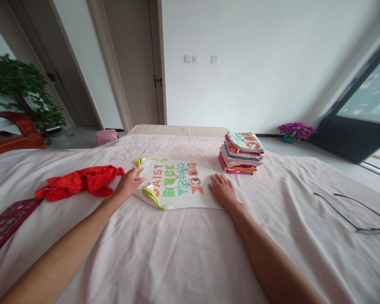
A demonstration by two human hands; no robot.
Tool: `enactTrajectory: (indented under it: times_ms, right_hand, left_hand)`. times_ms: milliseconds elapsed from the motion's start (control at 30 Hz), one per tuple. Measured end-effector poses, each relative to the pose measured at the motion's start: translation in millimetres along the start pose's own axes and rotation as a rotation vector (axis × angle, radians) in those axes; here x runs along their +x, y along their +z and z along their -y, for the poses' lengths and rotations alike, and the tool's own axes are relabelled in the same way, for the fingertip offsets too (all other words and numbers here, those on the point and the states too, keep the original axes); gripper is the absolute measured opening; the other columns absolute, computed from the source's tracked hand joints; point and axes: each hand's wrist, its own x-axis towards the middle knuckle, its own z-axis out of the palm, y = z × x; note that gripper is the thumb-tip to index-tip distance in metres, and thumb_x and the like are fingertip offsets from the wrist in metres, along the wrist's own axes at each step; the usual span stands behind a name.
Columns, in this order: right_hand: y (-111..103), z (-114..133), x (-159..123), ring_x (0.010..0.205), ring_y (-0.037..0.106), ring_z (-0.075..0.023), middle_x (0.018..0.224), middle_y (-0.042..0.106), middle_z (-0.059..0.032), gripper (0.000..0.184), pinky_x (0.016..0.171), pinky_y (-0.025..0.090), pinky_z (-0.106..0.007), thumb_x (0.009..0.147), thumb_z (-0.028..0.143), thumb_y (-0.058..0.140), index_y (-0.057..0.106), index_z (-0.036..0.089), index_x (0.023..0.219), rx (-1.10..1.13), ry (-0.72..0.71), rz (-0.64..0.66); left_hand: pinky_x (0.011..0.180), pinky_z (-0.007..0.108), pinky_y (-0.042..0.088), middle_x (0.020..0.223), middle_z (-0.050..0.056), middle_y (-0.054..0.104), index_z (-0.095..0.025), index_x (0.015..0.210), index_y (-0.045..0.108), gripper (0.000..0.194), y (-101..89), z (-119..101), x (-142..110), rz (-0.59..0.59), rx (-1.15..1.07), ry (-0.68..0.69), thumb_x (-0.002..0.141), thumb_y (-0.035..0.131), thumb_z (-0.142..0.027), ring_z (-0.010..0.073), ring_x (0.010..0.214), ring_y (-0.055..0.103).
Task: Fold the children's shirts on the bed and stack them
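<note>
A white tank top [177, 181] with yellow trim and a colourful "DAISY DUCK" print lies flat, its neck end toward the left. At that end my left hand [130, 182] rests on the shirt near the yellow strap, fingers stretched out. My right hand [223, 190] lies flat with fingers spread on the hem end. Just beyond my right hand stands a stack of folded clothes [241, 155], with a similar printed white piece on top. Left of my left hand is a crumpled red garment [82, 182].
A pale sheet [183, 253] covers the surface. A dark red patterned flat item [9, 223] lies at the left, eyeglasses [357, 228] at the right. Beyond are a pink stool [107, 137], a leafy plant [19, 86], purple flowers [296, 130] and a wooden chair [15, 131].
</note>
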Motion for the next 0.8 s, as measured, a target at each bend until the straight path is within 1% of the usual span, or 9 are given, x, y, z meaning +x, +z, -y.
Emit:
enactTrajectory:
  times_ms: [67, 133, 200, 267, 367, 467, 600, 700, 800]
  right_hand:
    - [-1, 1, 0, 0.145, 0.026, -0.0247, 0.157, 0.035, -0.0059, 0.051, 0.118, 0.019, -0.045, 0.100, 0.042, 0.032, 0.042, 0.022, 0.146, 0.003, 0.001, 0.002]
    - [0, 1, 0, 0.144, 0.027, -0.0248, 0.156, 0.036, -0.0060, 0.051, 0.118, 0.019, -0.044, 0.100, 0.043, 0.032, 0.042, 0.022, 0.146, 0.002, 0.002, 0.000]
    - [2, 0, 1, 0.144, 0.027, -0.0247, 0.156, 0.036, -0.0065, 0.052, 0.118, 0.018, -0.044, 0.100, 0.043, 0.032, 0.041, 0.022, 0.146, -0.005, 0.003, -0.002]
    - [4, 0, 2, 0.144, 0.027, -0.0246, 0.156, 0.036, -0.0071, 0.051, 0.118, 0.018, -0.045, 0.100, 0.043, 0.033, 0.041, 0.022, 0.146, -0.013, 0.004, -0.008]
    - [4, 0, 2, 0.144, 0.027, -0.0247, 0.156, 0.036, -0.0074, 0.051, 0.118, 0.018, -0.044, 0.100, 0.042, 0.033, 0.041, 0.022, 0.146, -0.009, 0.004, -0.020]
    - [3, 0, 1, 0.143, 0.028, -0.0247, 0.155, 0.037, -0.0069, 0.051, 0.118, 0.018, -0.044, 0.100, 0.042, 0.033, 0.042, 0.022, 0.146, 0.001, 0.000, -0.018]
    - [1, 0, 1, 0.144, 0.027, -0.0248, 0.155, 0.037, -0.0065, 0.050, 0.117, 0.019, -0.044, 0.100, 0.042, 0.033, 0.042, 0.022, 0.146, 0.001, -0.007, -0.020]
    - [3, -1, 1, 0.143, 0.028, -0.0248, 0.155, 0.038, -0.0066, 0.050, 0.117, 0.019, -0.044, 0.100, 0.042, 0.034, 0.043, 0.022, 0.145, 0.005, -0.007, -0.036]
    - [4, -1, 0, 0.143, 0.028, -0.0248, 0.155, 0.038, -0.0064, 0.050, 0.117, 0.019, -0.044, 0.100, 0.042, 0.034, 0.043, 0.022, 0.144, 0.008, -0.007, -0.040]
  left_hand:
    - [0.082, 0.031, 0.053, 0.121, 0.010, 0.068, -0.019, 0.119, 0.060, 0.038, -3.4, 4, -8, -0.082, 0.064, 0.040, 0.084, 0.051, -0.031, 0.0198, 0.092, 0.069]
    - [0.088, 0.034, 0.050, 0.112, 0.008, 0.070, -0.020, 0.109, 0.064, 0.029, -9.4, 4, -21, -0.111, 0.207, 0.170, 0.087, 0.046, -0.026, 0.0214, 0.098, 0.066]
    - [0.094, 0.039, 0.046, 0.105, 0.008, 0.071, -0.022, 0.100, 0.068, 0.026, -13.5, 1, -34, -0.091, 0.345, 0.309, 0.087, 0.046, -0.024, 0.0238, 0.102, 0.063]
    - [0.098, 0.043, 0.043, 0.104, 0.007, 0.072, -0.024, 0.097, 0.069, 0.022, -13.1, -4, -43, -0.049, 0.418, 0.377, 0.085, 0.051, -0.024, 0.0258, 0.104, 0.062]
    - [0.104, 0.045, 0.039, 0.112, 0.007, 0.071, -0.025, 0.102, 0.070, 0.023, -5.4, -13, -50, 0.028, 0.365, 0.400, 0.082, 0.060, -0.032, 0.0273, 0.112, 0.059]
    - [0.109, 0.042, 0.038, 0.129, 0.007, 0.066, -0.024, 0.122, 0.064, 0.039, 2.8, -25, -53, 0.169, 0.107, 0.385, 0.090, 0.053, -0.044, 0.0252, 0.125, 0.054]
    - [0.110, 0.035, 0.040, 0.148, 0.007, 0.050, -0.024, 0.152, 0.031, 0.057, 8.0, -37, -58, 0.316, -0.227, 0.329, 0.099, 0.034, -0.045, 0.0193, 0.136, 0.047]
    - [0.114, 0.039, 0.036, 0.153, 0.011, 0.043, -0.021, 0.155, 0.022, 0.061, 13.4, -30, -58, 0.234, -0.160, 0.304, 0.100, 0.031, -0.045, 0.0202, 0.138, 0.044]
    - [0.117, 0.045, 0.032, 0.152, 0.014, 0.043, -0.018, 0.149, 0.038, 0.057, 20.6, -14, -57, 0.186, 0.109, 0.333, 0.099, 0.034, -0.046, 0.0242, 0.142, 0.038]
